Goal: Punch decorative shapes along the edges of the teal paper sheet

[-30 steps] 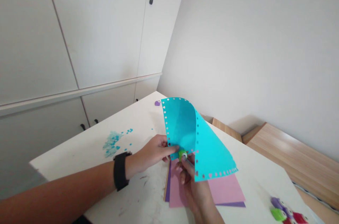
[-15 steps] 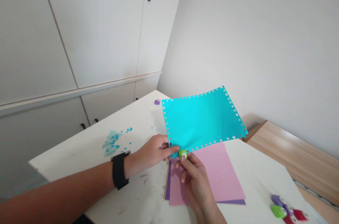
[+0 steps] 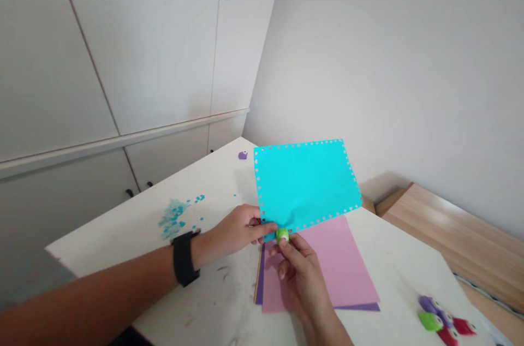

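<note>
A bright turquoise sheet of paper, with small punched holes along its edges, is held up above the table. My left hand pinches its lower left corner between thumb and fingers. In my right hand is a small green craft punch, its thumb pressing on top and its head at the sheet's lower edge. Beneath the hands lies a stack of coloured paper, pink paper on top and purple paper showing below it.
Turquoise punched-out bits lie scattered on the white table at the left. A purple punch sits near the far corner. Several more punches are grouped at the lower right. A wooden surface stands beyond the right edge, with white cabinets behind.
The turquoise sheet's free right side has swung slightly to the left and looks flatter. My right thumb still presses the green punch, and both hands stay in nearly the same place.
</note>
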The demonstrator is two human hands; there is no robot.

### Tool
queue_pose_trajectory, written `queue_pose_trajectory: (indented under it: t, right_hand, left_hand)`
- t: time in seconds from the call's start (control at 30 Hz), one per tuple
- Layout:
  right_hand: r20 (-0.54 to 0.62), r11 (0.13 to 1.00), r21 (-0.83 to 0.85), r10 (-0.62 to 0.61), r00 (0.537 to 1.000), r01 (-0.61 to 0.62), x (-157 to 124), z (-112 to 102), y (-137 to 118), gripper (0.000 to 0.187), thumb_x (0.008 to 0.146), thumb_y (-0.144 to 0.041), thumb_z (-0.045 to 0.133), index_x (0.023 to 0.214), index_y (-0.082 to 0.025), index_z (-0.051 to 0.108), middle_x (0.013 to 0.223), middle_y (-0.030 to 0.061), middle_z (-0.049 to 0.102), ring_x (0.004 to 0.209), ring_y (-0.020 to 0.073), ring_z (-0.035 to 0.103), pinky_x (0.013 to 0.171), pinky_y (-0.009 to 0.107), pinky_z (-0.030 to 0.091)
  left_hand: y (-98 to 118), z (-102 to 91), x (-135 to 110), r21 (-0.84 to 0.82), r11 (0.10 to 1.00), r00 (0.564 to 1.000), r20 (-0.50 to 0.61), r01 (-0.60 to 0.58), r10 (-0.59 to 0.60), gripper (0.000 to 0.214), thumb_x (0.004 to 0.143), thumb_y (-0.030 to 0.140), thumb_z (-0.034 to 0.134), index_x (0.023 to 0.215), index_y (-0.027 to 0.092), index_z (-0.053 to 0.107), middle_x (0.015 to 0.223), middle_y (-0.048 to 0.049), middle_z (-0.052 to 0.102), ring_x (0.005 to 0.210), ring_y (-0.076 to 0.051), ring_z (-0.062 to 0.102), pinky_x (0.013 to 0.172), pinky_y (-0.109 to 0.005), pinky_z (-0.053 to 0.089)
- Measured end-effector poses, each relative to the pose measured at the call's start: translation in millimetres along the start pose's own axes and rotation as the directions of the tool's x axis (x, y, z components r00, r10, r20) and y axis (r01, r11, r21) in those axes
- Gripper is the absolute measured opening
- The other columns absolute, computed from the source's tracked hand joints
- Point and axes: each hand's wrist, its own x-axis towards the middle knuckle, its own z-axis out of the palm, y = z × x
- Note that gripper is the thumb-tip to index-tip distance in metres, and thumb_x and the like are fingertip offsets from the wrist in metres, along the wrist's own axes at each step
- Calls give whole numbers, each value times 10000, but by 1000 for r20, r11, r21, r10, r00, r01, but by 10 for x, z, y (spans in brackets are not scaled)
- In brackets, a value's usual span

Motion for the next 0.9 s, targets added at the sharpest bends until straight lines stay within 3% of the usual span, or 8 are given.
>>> queue_pose_trajectory:
  t: [0.2, 0.5, 0.73, 0.9]
  right_hand:
    - [18, 999, -32, -18, 1000, 18, -1, 20, -42, 236, 799, -317, 769, 911, -118, 705, 755, 55, 662, 559, 86, 531, 423, 159, 327]
    - [5, 997, -65, -34, 999, 35, 21, 12, -47, 259, 788, -360, 774, 870, -121, 720, 683, 31, 645, 522, 71, 463, 469, 181, 312]
    - [9, 992, -101, -76, 997, 77, 31, -29, -65, 213, 787, -332, 775, 813, -127, 726, 646, 10, 621, 587, 98, 496, 570, 213, 375]
    - [-6, 993, -92, -69, 998, 68, 46, -24, -73, 238, 767, -349, 795, 856, -136, 738, 705, 19, 653, 615, 100, 534, 584, 209, 414]
  left_hand:
    - [36, -17, -6, 63, 998, 999, 18, -31, 30, 360, 858, 491, 638, 772, 145, 690, 602, 29, 581, 534, -110, 488, 498, -211, 346]
    - [32, -3, -7, 49, 998, 999, 20, -28, 27, 332, 833, 487, 669, 818, 160, 724, 699, -4, 661, 608, -145, 563, 555, -223, 424]
    - [49, -8, -8, 54, 998, 999, 41, -35, 32, 323, 855, 468, 649, 776, 157, 693, 673, -2, 642, 584, -130, 540, 532, -216, 408]
    - [57, -5, -10, 49, 998, 999, -19, -33, 34, 310, 863, 466, 640, 814, 160, 656, 688, 1, 635, 596, -133, 558, 531, -219, 425]
